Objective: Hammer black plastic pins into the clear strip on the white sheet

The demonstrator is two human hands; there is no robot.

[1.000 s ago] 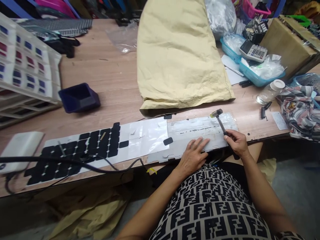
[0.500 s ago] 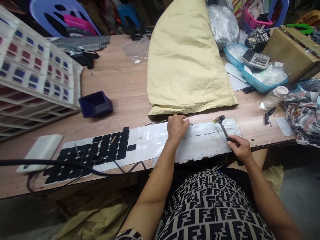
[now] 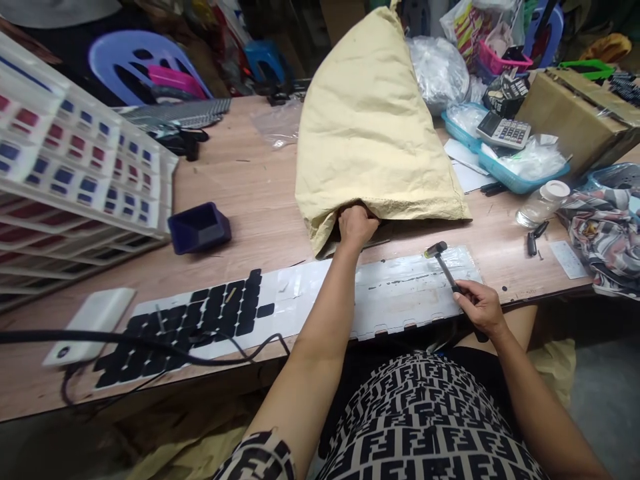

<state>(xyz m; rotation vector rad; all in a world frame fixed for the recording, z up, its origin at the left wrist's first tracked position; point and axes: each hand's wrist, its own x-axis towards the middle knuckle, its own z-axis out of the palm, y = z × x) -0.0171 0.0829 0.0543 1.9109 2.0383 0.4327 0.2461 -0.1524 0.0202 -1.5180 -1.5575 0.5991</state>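
My right hand (image 3: 480, 308) is closed round the handle of a small hammer (image 3: 446, 268), whose head rests over the right end of a whitish covered board (image 3: 400, 300). At the near edge of a big pale-yellow sack (image 3: 377, 140), my left hand (image 3: 357, 225) reaches under the raised fold of its mouth. The fingers of that hand are mostly hidden by the sack, so what they hold cannot be made out. A white sheet with rows of black rounded squares (image 3: 215, 310) lies left of my left forearm.
A dark purple tray (image 3: 200, 229), a white plastic crate (image 3: 90, 160) and a white box (image 3: 90, 327) with a black cable (image 3: 150, 345) are on the left. To the right stand a clear jar (image 3: 543, 203), blue baskets (image 3: 520, 170), a calculator (image 3: 504, 129) and a cardboard box (image 3: 580, 123).
My left hand has moved away from me, off the board and into the sack's mouth, lifting its front edge. My right hand still holds the hammer in nearly the same place.
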